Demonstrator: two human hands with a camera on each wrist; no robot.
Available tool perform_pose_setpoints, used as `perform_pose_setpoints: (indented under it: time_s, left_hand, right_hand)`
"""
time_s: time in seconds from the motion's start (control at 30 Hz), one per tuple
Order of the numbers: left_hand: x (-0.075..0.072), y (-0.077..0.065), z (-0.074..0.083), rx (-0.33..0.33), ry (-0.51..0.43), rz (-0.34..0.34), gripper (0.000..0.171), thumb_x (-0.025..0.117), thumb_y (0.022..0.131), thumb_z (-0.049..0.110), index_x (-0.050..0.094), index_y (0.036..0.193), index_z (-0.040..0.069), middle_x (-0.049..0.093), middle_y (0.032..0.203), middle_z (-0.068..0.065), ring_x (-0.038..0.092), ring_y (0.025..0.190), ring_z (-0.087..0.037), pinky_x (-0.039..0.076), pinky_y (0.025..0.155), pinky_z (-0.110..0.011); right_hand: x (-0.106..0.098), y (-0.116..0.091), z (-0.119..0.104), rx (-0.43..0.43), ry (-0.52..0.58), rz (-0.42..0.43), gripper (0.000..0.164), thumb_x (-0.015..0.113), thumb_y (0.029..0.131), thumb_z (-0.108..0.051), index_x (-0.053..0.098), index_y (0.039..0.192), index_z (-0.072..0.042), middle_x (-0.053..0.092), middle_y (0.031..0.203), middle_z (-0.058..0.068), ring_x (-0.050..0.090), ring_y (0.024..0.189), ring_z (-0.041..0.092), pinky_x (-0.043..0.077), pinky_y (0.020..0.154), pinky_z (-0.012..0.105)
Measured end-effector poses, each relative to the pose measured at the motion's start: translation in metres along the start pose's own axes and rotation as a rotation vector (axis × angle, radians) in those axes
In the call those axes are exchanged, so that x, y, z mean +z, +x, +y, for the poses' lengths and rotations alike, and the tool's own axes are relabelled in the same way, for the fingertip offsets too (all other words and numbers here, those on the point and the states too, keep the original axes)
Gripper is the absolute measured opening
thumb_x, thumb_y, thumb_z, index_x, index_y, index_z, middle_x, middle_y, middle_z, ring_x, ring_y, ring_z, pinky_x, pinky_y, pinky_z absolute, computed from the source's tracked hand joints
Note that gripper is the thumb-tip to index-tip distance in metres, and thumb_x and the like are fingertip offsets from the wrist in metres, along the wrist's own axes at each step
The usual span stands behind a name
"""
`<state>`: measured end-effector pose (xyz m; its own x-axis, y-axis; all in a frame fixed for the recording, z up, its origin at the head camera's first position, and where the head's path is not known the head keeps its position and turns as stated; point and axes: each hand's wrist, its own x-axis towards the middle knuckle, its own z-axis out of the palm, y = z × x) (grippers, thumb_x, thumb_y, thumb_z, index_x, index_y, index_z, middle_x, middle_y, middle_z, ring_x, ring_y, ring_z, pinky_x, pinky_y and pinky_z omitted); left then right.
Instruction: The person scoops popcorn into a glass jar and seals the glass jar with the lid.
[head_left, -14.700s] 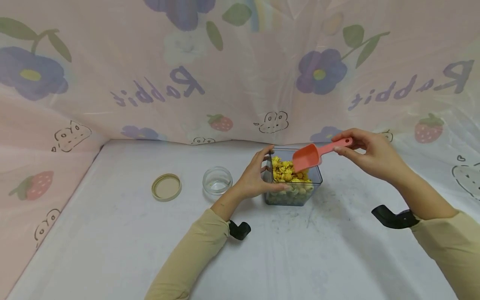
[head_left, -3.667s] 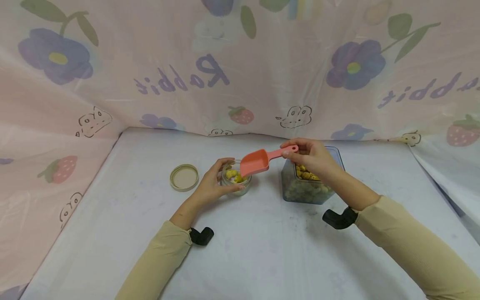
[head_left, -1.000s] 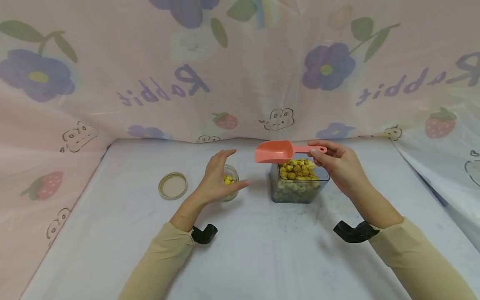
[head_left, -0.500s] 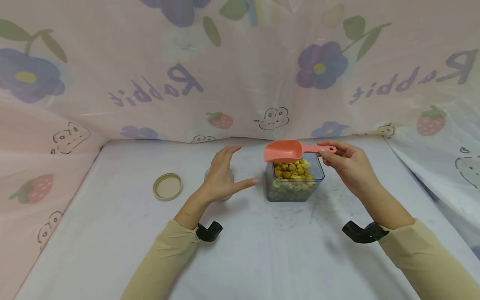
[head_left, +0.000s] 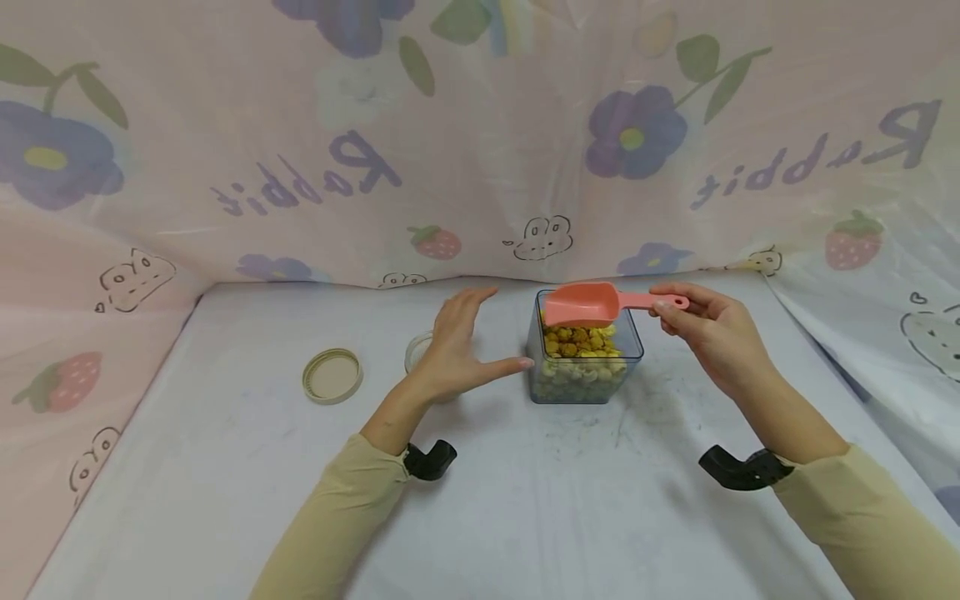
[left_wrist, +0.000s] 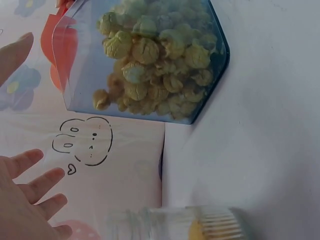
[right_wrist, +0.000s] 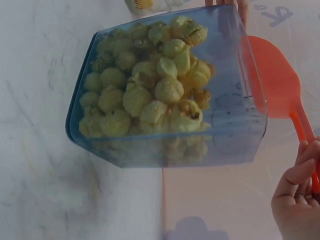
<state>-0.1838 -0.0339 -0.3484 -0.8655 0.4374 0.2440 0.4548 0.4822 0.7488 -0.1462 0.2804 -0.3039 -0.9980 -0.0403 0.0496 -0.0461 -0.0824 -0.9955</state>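
My right hand [head_left: 716,333] pinches the handle of a coral-pink scoop [head_left: 583,305], whose bowl hangs over the open top of a clear bluish container [head_left: 536,367]. Yellow popcorn [right_wrist: 145,90] partly fills that container. To its left, my left hand [head_left: 453,346] is spread with thumb and fingers apart, holding nothing; the thumb tip reaches close to the container's near left side. Mostly hidden behind this hand stands a small glass jar [head_left: 417,347]. A little popcorn shows inside the jar in the left wrist view.
A round lid [head_left: 332,376] lies on the white tabletop [head_left: 555,508], left of the jar. A printed curtain [head_left: 480,150] rises along the back and sides. Black wrist mounts [head_left: 431,460] stick out from both cuffs.
Within the last second my left hand has moved right, from around the jar toward the container. The scoop has shifted right, over the container. Earlier, the scoop was tipped over the jar.
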Motion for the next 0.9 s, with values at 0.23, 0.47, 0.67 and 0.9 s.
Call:
perform_pose_setpoints:
  time_s: [0.23, 0.47, 0.67, 0.9]
  left_hand:
    - [0.006, 0.006, 0.004, 0.047, 0.008, -0.026, 0.098, 0.083, 0.072, 0.037, 0.029, 0.149, 0.013, 0.031, 0.150, -0.008, 0.020, 0.142, -0.028, 0.010, 0.118, -0.051]
    - [0.013, 0.014, 0.007, 0.066, 0.018, -0.058, 0.101, 0.084, 0.070, 0.039, 0.027, 0.149, 0.012, 0.032, 0.150, -0.008, 0.021, 0.142, -0.026, 0.008, 0.119, -0.050]
    - [0.020, 0.020, 0.009, 0.061, 0.014, -0.093, 0.106, 0.085, 0.069, 0.040, 0.024, 0.151, 0.013, 0.030, 0.152, -0.008, 0.020, 0.143, -0.025, 0.009, 0.120, -0.048]
    - [0.027, 0.025, 0.013, 0.023, 0.010, -0.140, 0.110, 0.084, 0.069, 0.044, 0.019, 0.153, 0.016, 0.027, 0.154, -0.006, 0.023, 0.143, -0.023, 0.020, 0.118, -0.048]
  right_hand:
    - [-0.009, -0.002, 0.000, -0.011, -0.008, 0.017, 0.016, 0.065, 0.090, -0.005, 0.069, 0.105, -0.011, 0.069, 0.086, -0.003, 0.057, 0.072, 0.008, 0.051, 0.066, 0.015]
    - [-0.018, -0.003, -0.003, -0.027, -0.076, 0.031, 0.016, 0.064, 0.090, -0.004, 0.069, 0.104, -0.011, 0.070, 0.084, -0.004, 0.059, 0.071, 0.007, 0.051, 0.065, 0.014]
    - [-0.022, -0.001, -0.006, -0.028, -0.237, 0.043, 0.016, 0.065, 0.090, -0.006, 0.069, 0.103, -0.016, 0.070, 0.084, -0.009, 0.060, 0.072, 0.004, 0.050, 0.065, 0.011]
    - [-0.024, 0.000, -0.011, -0.043, -0.257, 0.020, 0.019, 0.064, 0.090, -0.003, 0.070, 0.103, -0.016, 0.063, 0.081, -0.007, 0.058, 0.070, 0.006, 0.048, 0.065, 0.012]
